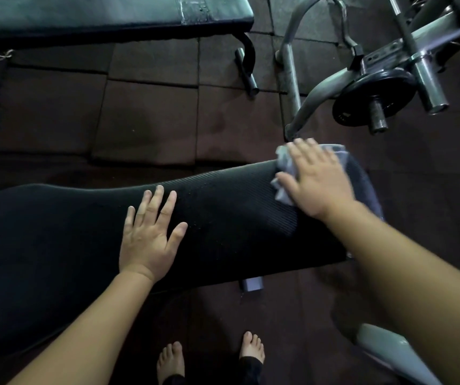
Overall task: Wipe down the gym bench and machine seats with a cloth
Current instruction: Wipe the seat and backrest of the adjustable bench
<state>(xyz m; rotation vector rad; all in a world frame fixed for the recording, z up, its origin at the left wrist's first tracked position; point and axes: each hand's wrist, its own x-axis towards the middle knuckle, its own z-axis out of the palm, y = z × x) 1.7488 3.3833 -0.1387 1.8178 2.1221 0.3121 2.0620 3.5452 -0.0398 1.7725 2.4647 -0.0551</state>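
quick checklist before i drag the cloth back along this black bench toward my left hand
1. Cloth under the right hand: ok, the hand presses flat on it with straight fingers.
2. Cloth on the bench: ok, it sits at the right end, near the far edge.
3. Path to the left: not ok, the left hand lies flat on the pad in the way.
4. Bench steadied: ok, the left palm rests on it.
5. Weight plate clear of the stroke: ok, it hangs apart, beyond the bench end.
6. Cloth clean and damp enough: cannot tell.
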